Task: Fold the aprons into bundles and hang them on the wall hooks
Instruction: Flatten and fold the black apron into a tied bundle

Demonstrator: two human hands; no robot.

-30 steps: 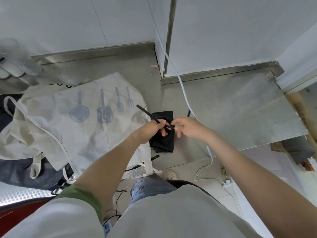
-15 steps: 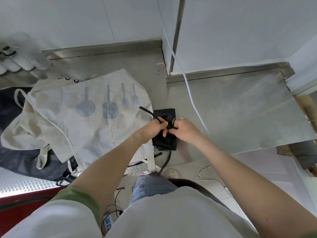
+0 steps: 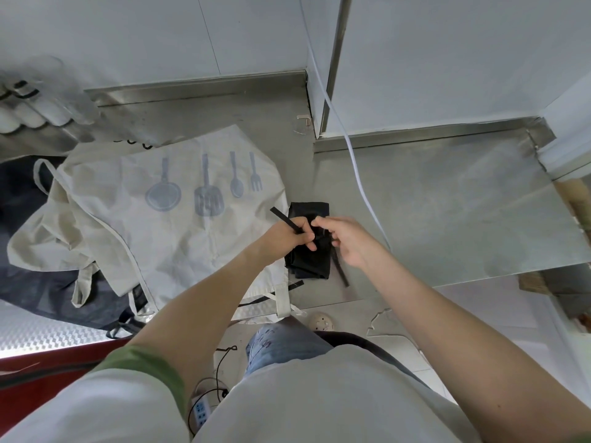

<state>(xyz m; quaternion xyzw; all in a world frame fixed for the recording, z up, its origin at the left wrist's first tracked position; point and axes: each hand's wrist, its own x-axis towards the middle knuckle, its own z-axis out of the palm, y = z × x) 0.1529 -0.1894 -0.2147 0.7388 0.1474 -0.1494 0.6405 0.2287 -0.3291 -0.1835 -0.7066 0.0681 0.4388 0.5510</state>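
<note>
A black apron folded into a small bundle (image 3: 308,263) lies on the steel counter (image 3: 447,212) in front of me. My left hand (image 3: 284,238) pinches one black strap (image 3: 283,219) that sticks out up and to the left. My right hand (image 3: 343,239) grips the other strap (image 3: 339,270), whose end trails toward me across the counter. Both hands meet over the bundle's middle, hiding the knot. A cream apron with printed utensils (image 3: 179,219) lies spread flat to the left. A dark apron (image 3: 48,289) lies partly under it.
A white cable (image 3: 355,167) runs down the wall and across the counter to the floor. A small clear hook (image 3: 303,123) sticks to the wall corner. White rolls (image 3: 28,113) sit at the far left. A power strip (image 3: 201,414) and cords lie on the floor.
My right hand has pulled its strap toward me and to the right, so the strap end now lies on the counter. The left hand keeps its strap, raised a little. The bundle stays put.
</note>
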